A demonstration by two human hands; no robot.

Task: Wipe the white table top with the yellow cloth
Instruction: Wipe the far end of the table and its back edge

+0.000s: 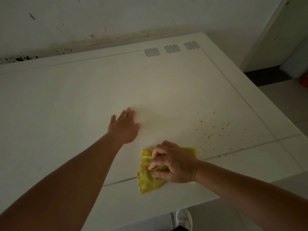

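Cloth (148, 180) is gripped by the right hand (175, 164); left hand (124, 127) is spread flat; orange spots (211, 130) to the right are left unwiped on the table (66, 97).

The yellow cloth (150, 179) lies crumpled and bunched on the white table top (75, 97), near its front edge, straddling a thin seam line. The table top is broad and matte, with orange-yellow speckles (211, 130) scattered just right of the cloth
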